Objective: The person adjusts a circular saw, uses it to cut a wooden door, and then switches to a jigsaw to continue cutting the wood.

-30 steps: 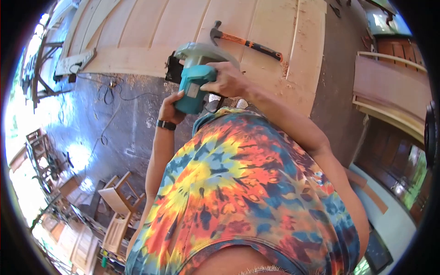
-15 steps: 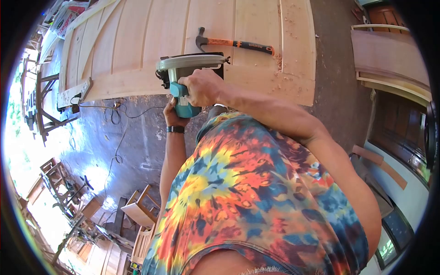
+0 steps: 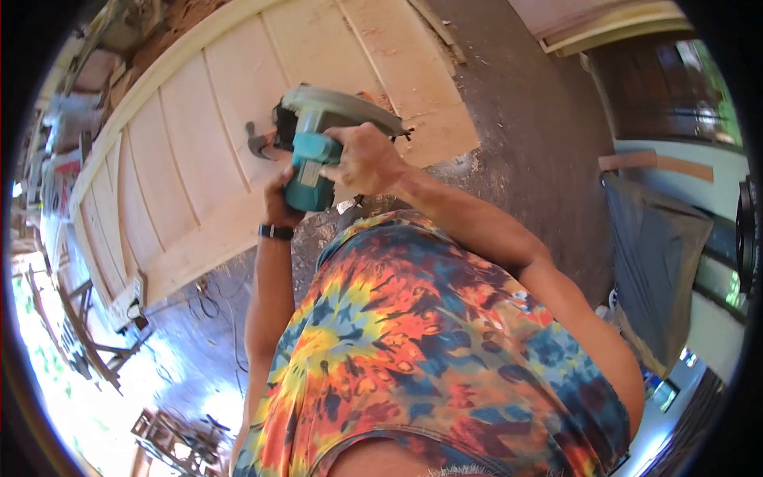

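Note:
A teal circular saw (image 3: 311, 171) with a grey blade guard (image 3: 342, 105) is held in front of my body, near the close edge of a pale wooden panel (image 3: 179, 238). My right hand (image 3: 367, 159) is wrapped round its upper side, fingers curled by the handle. From the left, my left hand (image 3: 280, 200), with a dark band at the wrist, grips the side of the teal motor housing. A claw hammer (image 3: 258, 141) lies on the panel, its handle mostly hidden behind the saw.
Shavings are scattered on the panel and the dark floor (image 3: 532, 119). A power strip (image 3: 131, 302) sits at the panel's left corner, with cords (image 3: 203, 298) on the floor. A dark cover (image 3: 656, 246) hangs at the right, and wooden frames (image 3: 179, 437) stand lower left.
My view has turned, so the panel now slants across it. The saw, still in both hands, has shifted over the hammer's handle in view and tilted.

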Demonstrator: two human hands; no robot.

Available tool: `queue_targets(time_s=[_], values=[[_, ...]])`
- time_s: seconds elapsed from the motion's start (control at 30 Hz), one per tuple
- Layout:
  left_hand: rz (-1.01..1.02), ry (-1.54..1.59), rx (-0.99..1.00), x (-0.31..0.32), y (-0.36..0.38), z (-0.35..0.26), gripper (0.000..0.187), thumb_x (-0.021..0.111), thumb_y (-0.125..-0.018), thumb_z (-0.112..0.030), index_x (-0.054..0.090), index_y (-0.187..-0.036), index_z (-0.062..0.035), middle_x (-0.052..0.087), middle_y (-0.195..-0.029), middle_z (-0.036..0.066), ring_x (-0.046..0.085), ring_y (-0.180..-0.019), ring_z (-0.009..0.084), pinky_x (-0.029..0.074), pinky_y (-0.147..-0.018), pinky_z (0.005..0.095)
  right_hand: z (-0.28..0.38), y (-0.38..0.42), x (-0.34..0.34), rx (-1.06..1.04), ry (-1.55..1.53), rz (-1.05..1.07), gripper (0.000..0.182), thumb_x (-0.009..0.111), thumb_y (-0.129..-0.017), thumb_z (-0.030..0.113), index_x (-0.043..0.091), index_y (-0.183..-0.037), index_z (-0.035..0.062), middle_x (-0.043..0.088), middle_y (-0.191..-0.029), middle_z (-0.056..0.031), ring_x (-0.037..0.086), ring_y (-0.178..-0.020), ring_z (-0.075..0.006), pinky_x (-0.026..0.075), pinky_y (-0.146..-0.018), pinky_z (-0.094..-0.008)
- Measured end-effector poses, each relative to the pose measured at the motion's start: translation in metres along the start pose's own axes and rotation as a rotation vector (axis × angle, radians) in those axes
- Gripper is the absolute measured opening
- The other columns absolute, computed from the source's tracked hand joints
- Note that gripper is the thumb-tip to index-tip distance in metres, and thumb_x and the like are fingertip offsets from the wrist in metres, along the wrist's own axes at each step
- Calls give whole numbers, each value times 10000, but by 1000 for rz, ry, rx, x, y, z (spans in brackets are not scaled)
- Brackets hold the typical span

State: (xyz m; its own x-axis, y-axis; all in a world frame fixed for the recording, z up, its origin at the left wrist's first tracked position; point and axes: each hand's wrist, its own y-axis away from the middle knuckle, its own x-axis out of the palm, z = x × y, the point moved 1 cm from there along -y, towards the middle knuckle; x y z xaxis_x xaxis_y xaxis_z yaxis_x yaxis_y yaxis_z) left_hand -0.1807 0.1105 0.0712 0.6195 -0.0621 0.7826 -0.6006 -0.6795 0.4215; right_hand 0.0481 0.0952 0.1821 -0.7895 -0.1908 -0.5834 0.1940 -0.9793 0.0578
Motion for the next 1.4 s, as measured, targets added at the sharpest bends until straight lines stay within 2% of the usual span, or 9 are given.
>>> queue_targets(time_s=[0.23,0.33,0.5,0.93,1.0,1.03,1.2,1.33,1.4], values=[[49,-202,-130,73,-157,-15,505,611,-950,-368,582,-1288,7,674,-1185,176,686,-1034,315,567,-918,499,-58,1,-76,191,-172,-549,368,825,-741,219,739,-1042,24,755,-896,-177,750,-821,-284,575,-760,-369],[-24,-344,-88,120,-223,-7,502,637,-956,-366,595,-1294,2,689,-1136,149,694,-974,288,587,-839,451,-109,-19,-109,247,-152,-702,331,828,-727,269,732,-945,39,742,-873,-190,728,-852,-364,584,-777,-425],[-282,-577,90,150,-286,6,470,787,-879,-344,679,-1159,18,692,-1043,108,678,-888,227,575,-757,356,-156,-50,-135,367,-59,-700,362,836,-738,226,739,-1024,26,754,-859,-180,746,-791,-315,584,-742,-385],[-463,-1013,237,117,-335,1,527,774,-918,-359,645,-1247,33,699,-1111,125,657,-976,191,531,-860,327,-211,-81,-113,317,-307,-697,381,821,-750,260,700,-1029,30,737,-809,-181,735,-809,-360,589,-749,-436],[-661,-1387,570,118,-331,0,503,744,-942,-356,647,-1213,58,695,-1116,165,655,-985,192,534,-866,352,-211,-79,-114,213,-311,-709,424,833,-741,262,697,-1047,3,729,-783,-177,738,-742,-329,583,-677,-418],[-577,-1309,714,130,-325,2,508,724,-950,-381,648,-1162,75,700,-1081,187,660,-967,189,537,-853,353,-210,-74,-115,285,-341,-661,472,821,-724,254,687,-1099,0,732,-898,-206,729,-842,-358,587,-761,-420],[-460,-1142,339,210,-279,35,519,748,-920,-440,672,-1079,49,711,-956,116,656,-871,151,521,-772,292,-211,-35,-104,284,-87,-724,474,769,-736,220,685,-1156,17,671,-1198,-239,691,-1055,-353,551,-940,-407],[-316,-1035,217,218,-287,62,472,796,-875,-416,688,-1074,-1,716,-943,64,652,-882,127,488,-726,270,-255,29,-128,562,-166,-582,303,678,-804,236,712,-1012,19,725,-974,-198,706,-920,-396,568,-852,-459],[-163,-879,151,202,-302,74,454,798,-879,-334,647,-1169,-19,724,-1066,97,706,-886,196,558,-746,315,-278,47,-136,701,-13,-442,232,687,-867,259,732,-956,49,735,-830,-144,720,-732,-322,582,-704,-442]])
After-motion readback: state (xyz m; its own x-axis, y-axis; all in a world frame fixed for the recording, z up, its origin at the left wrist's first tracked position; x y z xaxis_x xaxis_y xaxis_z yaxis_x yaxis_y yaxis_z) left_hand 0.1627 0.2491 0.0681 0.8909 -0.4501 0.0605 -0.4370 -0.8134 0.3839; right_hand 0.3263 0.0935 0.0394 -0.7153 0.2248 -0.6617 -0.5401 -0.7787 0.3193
